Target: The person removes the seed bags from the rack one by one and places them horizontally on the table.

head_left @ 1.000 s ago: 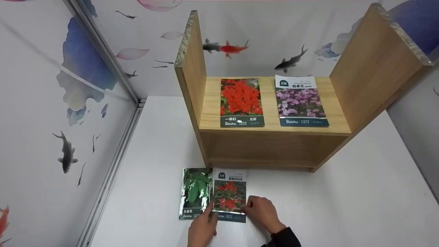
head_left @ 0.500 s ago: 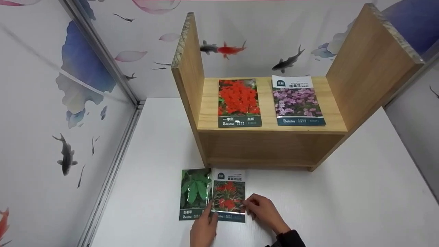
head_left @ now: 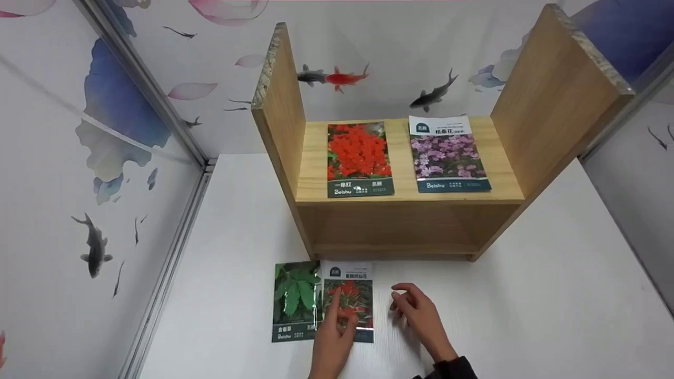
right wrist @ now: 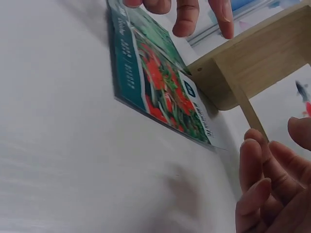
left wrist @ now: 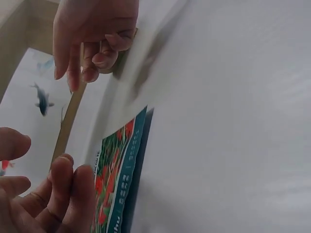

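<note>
Two seed packets lie side by side on the white table: one with green leaves (head_left: 292,297) at the left, one with red flowers (head_left: 362,295) beside it. Over the red-flower packet hovers my left hand (head_left: 333,337), fingers loosely bent, holding nothing. It hides part of the packet in the head view. To the right of that packet my right hand (head_left: 423,318) is raised off the table, fingers relaxed and holding nothing. A gap shows between the right hand (right wrist: 277,189) and the red-flower packet (right wrist: 165,87) in the right wrist view.
A wooden shelf unit (head_left: 389,229) stands just behind the packets. On its upper board lie a red-blossom packet (head_left: 359,158) and a purple-flower packet (head_left: 447,158). Walls printed with fish enclose the table (head_left: 532,316).
My left hand has lifted from between the two packets and moved right over the red-flower packet. My right hand has let go of that packet's right edge and drawn away to the right.
</note>
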`<state>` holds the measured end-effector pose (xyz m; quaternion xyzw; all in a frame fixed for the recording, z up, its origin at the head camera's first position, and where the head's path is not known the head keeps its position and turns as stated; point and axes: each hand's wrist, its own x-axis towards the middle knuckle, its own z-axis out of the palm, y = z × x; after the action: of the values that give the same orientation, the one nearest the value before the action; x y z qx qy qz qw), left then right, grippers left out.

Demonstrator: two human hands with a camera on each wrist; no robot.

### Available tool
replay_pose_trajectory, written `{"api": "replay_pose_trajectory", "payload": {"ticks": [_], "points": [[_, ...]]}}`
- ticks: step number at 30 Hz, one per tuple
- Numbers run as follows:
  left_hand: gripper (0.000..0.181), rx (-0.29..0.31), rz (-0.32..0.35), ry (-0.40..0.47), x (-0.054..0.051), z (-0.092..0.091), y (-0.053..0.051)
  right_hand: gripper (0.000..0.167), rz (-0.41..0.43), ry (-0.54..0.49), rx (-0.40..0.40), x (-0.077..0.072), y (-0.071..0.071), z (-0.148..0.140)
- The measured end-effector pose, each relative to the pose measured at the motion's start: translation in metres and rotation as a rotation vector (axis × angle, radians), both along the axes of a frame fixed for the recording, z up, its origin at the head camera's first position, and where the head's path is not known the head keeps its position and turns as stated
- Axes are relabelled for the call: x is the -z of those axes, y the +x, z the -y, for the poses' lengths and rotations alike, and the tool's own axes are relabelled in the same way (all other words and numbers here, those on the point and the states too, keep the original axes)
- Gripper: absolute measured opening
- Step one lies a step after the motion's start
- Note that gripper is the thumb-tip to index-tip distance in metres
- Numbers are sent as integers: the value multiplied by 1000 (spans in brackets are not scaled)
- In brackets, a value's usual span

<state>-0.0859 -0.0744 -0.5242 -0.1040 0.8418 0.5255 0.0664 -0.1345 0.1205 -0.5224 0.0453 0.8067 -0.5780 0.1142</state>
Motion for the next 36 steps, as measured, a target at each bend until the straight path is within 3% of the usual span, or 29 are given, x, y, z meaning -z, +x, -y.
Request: {"api": "replay_pose_trajectory", "payload": {"ticks": [10,18,23,28,36], "points": [[61,135,-116,43,-25,-23,-17,38,-149,-140,267,-44,1,-30],[60,198,-252,33,-49,-41,-28,47,-306,-167,418,-64,-3,-51],[60,240,-316,18,-67,-49,-36,62,-394,-90,434,-85,-9,-60],[61,286,-379,63,-88,-52,-46,74,-457,25,413,-109,-17,-67],[62,345,-389,129,-114,-63,-62,74,-490,104,377,-131,-25,-79]]}}
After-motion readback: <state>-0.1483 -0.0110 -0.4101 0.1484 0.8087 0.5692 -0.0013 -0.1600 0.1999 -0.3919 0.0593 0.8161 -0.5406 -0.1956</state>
